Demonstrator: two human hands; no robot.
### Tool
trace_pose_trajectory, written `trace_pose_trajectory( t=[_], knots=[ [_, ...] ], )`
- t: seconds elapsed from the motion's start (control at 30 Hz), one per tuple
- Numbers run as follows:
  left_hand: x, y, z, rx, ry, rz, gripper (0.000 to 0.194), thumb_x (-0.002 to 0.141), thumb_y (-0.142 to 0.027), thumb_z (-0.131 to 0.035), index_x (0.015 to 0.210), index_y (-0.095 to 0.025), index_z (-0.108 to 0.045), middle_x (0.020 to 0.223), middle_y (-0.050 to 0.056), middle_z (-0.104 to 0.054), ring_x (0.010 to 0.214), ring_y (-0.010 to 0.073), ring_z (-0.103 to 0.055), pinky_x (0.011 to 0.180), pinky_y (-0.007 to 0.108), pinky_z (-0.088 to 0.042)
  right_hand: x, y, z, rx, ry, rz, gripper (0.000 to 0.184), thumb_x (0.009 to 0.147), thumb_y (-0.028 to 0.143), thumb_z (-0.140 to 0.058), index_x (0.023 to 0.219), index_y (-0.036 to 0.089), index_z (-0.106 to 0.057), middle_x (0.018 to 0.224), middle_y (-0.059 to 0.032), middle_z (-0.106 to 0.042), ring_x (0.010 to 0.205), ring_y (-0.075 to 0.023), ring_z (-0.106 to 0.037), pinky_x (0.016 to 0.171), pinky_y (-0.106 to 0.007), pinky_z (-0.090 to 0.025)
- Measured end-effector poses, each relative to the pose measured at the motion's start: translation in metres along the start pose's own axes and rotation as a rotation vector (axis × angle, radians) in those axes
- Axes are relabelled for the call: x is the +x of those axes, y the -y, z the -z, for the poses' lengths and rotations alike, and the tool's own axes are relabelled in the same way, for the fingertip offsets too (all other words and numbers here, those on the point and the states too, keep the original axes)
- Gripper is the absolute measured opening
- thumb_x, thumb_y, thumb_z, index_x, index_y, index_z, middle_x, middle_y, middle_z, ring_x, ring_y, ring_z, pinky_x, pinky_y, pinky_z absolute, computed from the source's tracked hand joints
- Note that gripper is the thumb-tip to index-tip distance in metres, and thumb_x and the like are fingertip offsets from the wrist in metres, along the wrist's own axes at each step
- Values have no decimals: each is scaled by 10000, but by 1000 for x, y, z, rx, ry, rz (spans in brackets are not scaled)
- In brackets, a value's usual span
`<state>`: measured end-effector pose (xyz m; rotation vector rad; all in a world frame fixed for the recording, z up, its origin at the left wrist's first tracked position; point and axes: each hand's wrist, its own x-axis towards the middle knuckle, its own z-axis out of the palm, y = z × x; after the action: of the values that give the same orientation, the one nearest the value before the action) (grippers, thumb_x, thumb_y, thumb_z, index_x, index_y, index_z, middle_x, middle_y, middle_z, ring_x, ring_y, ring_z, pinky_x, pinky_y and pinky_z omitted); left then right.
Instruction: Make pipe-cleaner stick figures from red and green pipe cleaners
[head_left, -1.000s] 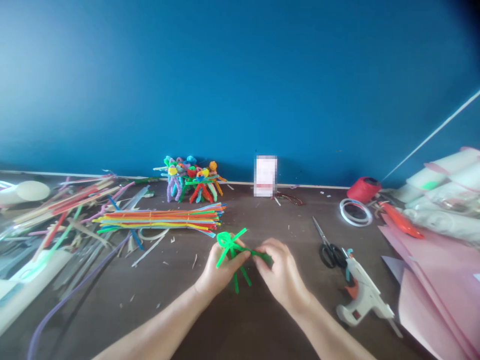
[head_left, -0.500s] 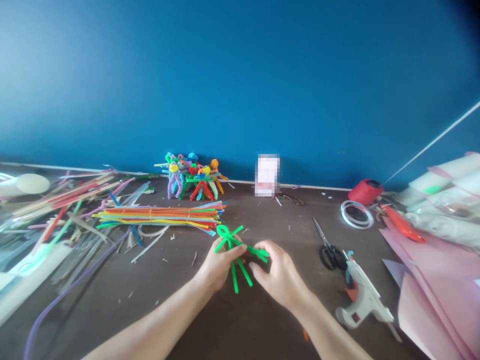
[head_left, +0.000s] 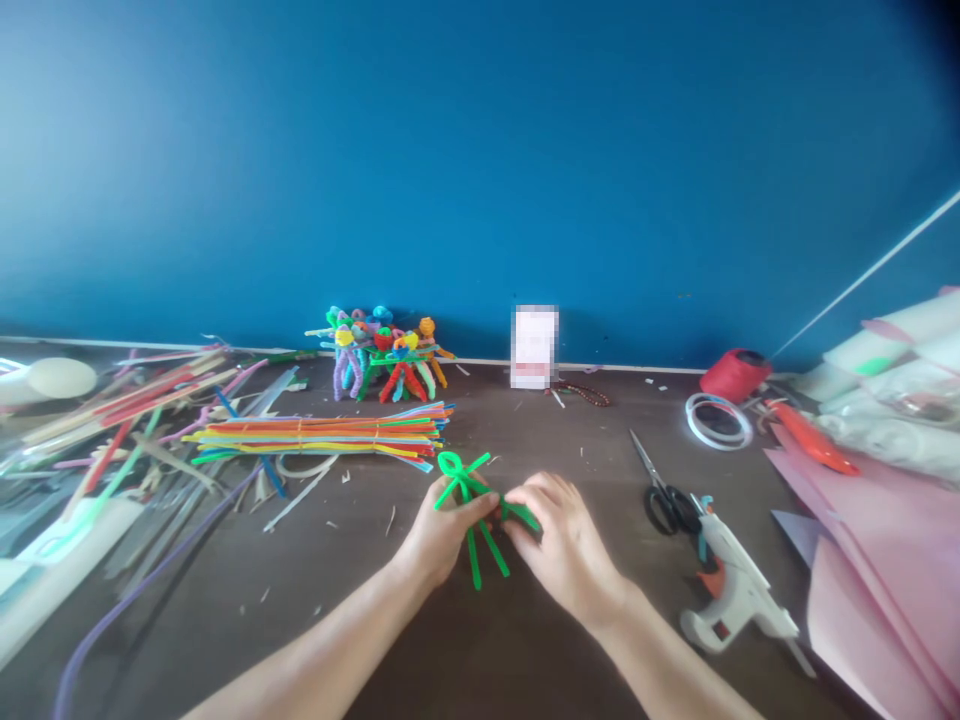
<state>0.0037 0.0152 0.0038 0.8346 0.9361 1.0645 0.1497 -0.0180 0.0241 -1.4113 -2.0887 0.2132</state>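
My left hand [head_left: 441, 528] is closed, thumb over fingers, on a green pipe cleaner figure [head_left: 474, 562]. The figure has a looped head at the top, two arms sticking out and two straight legs hanging below the thumb. Just to the right, my right hand [head_left: 566, 545] pinches a folded green pipe cleaner [head_left: 526, 517] that sticks out beside the figure. The fingertips of both hands are nearly touching. Where this folded piece meets the figure is hidden behind the left thumb.
Ahead on the left lies a bundle of coloured pipe cleaners [head_left: 322, 434], with finished pipe cleaner figures [head_left: 401, 370] behind it. Scissors [head_left: 656, 490], a glue gun [head_left: 739, 580], red thread [head_left: 733, 376] and pink sheets [head_left: 862, 530] lie right. Loose strips [head_left: 142, 400] clutter the left.
My right hand's fingers have come in to the left and closed on the folded green pipe cleaner. The left hand keeps its hold on the figure. The view has shifted slightly.
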Motion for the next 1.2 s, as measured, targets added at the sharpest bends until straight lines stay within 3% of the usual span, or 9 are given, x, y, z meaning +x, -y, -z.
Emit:
trace_pose_trajectory(
  t=[0.37, 0.47, 0.57, 0.7, 0.8, 0.9, 0.97, 1.07, 1.2],
  knots=[
    [-3, -3, 1, 334, 8, -191, 125, 646, -214, -648, 631, -146, -544, 575, -34, -519, 546, 86, -476, 539, 197, -390, 0, 5, 2, 216, -46, -177, 28, 745, 203, -552, 738, 183, -570, 719, -14, -559, 729, -164, -516, 705, -291, -357],
    [-5, -6, 0, 446, 20, -286, 87, 645, -199, -639, 664, -152, -568, 634, -23, -529, 588, 99, -495, 574, 210, -402, 2, 1, 2, 467, 35, -361, 162, 763, 262, -510, 634, 172, -548, 610, 12, -515, 616, -129, -483, 593, -242, -341],
    [-9, -9, 0, 502, 117, -317, 51, 672, -191, -612, 685, -155, -579, 669, -6, -537, 617, 112, -513, 589, 223, -413, 4, -5, 1, 810, 180, -567, 240, 742, 288, -496, 536, 169, -467, 480, 55, -376, 475, -85, -365, 469, -213, -252],
    [-12, -10, -1, 462, 208, -316, 51, 682, -193, -609, 680, -154, -576, 701, 12, -558, 656, 130, -534, 624, 243, -427, 6, -9, 1, 1066, 301, -649, 227, 706, 271, -510, 515, 166, -442, 457, 61, -364, 450, -71, -324, 455, -209, -234],
    [-9, -7, 0, 316, 139, -206, 103, 673, -214, -631, 691, -156, -548, 649, -8, -555, 617, 122, -544, 611, 244, -436, 5, -6, 3, 894, 205, -582, 220, 749, 311, -498, 591, 159, -507, 514, 32, -443, 496, -93, -400, 486, -217, -303],
    [-3, -3, 1, 157, 21, -121, 163, 654, -228, -656, 696, -154, -517, 573, -34, -535, 551, 104, -532, 578, 231, -430, 2, -1, 4, 584, -63, -331, 98, 754, 256, -521, 794, 170, -541, 721, -16, -533, 680, -140, -496, 637, -261, -392],
    [0, -2, 2, 105, -8, -105, 179, 644, -229, -667, 693, -146, -516, 546, -37, -532, 528, 95, -516, 557, 219, -416, 0, 2, 4, 393, -163, -138, 97, 754, 183, -515, 849, 187, -534, 818, -36, -529, 785, -163, -498, 732, -301, -393],
    [1, -2, 3, 96, 12, -104, 182, 639, -229, -673, 676, -137, -520, 525, -35, -529, 519, 87, -497, 545, 209, -397, -2, 3, 4, 179, -146, 24, 149, 771, 128, -483, 881, 202, -552, 831, -42, -515, 806, -176, -487, 752, -332, -388],
    [-2, -2, 2, 138, 42, -102, 178, 644, -231, -672, 680, -134, -527, 541, -30, -539, 538, 91, -508, 561, 211, -402, -1, 1, 3, 43, -124, 49, 184, 772, 127, -498, 922, 208, -568, 813, -39, -525, 797, -181, -500, 740, -338, -390]
  ],
)
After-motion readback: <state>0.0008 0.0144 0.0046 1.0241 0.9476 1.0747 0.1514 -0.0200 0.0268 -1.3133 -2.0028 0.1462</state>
